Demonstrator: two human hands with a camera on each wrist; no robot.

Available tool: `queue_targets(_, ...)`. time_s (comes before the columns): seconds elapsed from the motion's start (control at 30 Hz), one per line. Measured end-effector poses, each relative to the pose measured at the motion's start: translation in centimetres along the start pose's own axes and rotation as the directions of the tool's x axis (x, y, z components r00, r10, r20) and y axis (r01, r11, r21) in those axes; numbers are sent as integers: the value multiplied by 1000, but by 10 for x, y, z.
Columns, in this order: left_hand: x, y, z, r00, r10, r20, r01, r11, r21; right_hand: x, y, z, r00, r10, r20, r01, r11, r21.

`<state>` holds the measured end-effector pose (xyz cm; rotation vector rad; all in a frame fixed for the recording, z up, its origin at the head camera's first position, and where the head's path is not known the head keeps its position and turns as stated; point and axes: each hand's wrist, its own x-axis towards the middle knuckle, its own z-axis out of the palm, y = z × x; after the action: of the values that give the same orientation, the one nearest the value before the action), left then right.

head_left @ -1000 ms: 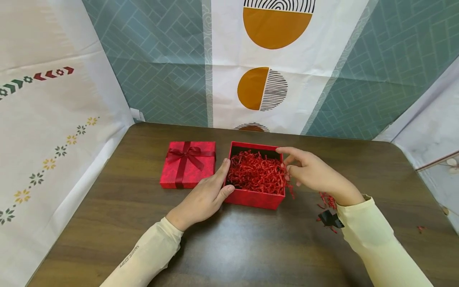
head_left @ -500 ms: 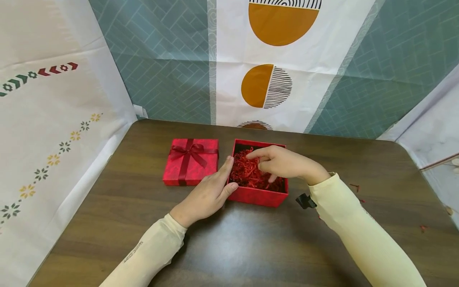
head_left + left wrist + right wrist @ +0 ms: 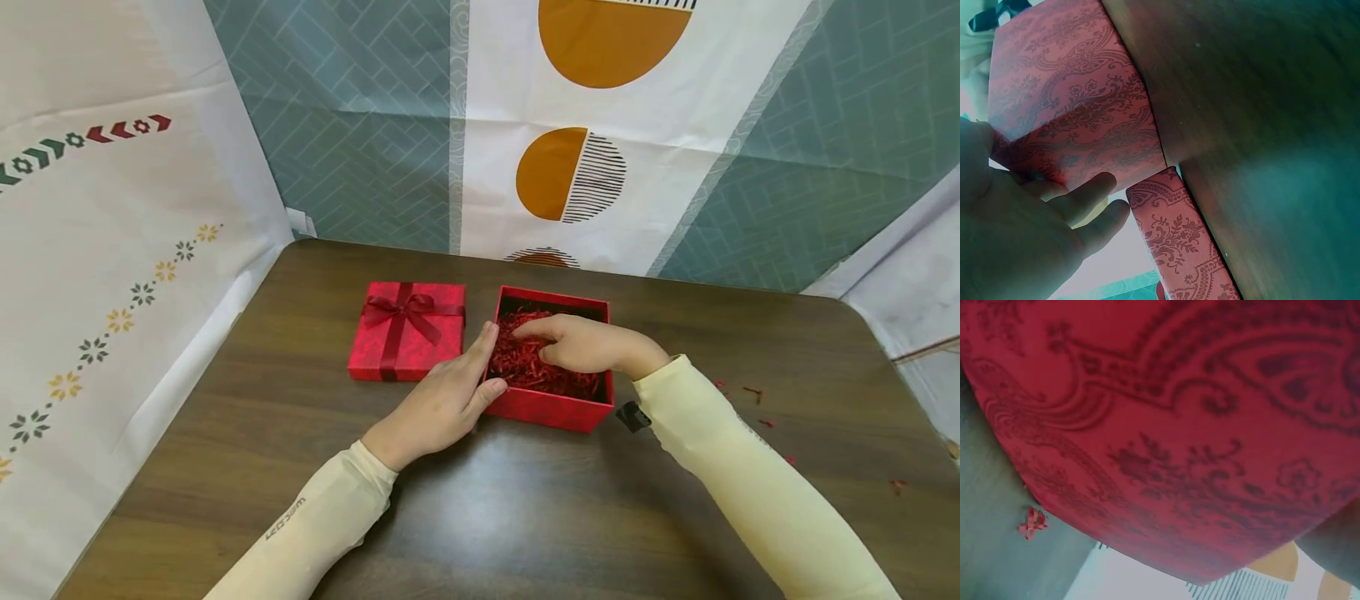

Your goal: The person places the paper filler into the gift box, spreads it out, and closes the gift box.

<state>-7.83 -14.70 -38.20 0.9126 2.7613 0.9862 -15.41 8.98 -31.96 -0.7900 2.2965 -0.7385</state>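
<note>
A red patterned gift box (image 3: 551,408) stands uncovered at the middle of the table, holding red shredded paper (image 3: 513,360). My left hand (image 3: 435,404) lies along the box's left side, its fingers straight and its thumb by the front corner. The left wrist view has this hand against the box wall (image 3: 1079,94). Inside the box, my right hand (image 3: 588,343) presses down on the shreds with its index finger stretched out; its other fingertips are hidden. In the right wrist view the box's outer wall (image 3: 1197,444) covers nearly everything.
Left of the box lies its red lid (image 3: 441,354) with a dark red ribbon bow (image 3: 405,308). Stray paper shreds (image 3: 753,392) are scattered right of the box, by the right sleeve (image 3: 738,467). A patterned cloth (image 3: 375,150) hangs behind the brown table (image 3: 262,400).
My right hand has moved left from the box's right rim into the box and pressed lower onto the shreds. The left hand stays at the box's side. The head view has shifted slightly.
</note>
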Motion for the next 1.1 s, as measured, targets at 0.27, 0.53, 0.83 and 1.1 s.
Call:
queue_targets(0.27,0,0,3,1000,0,1,0,1000,-3,-28,-6,-9,997,-29,-78,29,1000,-3)
queue_targets(0.53,-2,-2,1,999,45,-6,-45,999,26,-55,-20,-11,937,-85,-339,-3,968,-253)
queue_targets(0.83,-1,1,0,999,-30,12,29,994,105,-44,-31,23,953,-283,-113,210,879,-427)
queue_targets(1.1,2,1,2,1000,-21,5,21,990,136,-47,-28,22,998,25,-49,-44,901,-432)
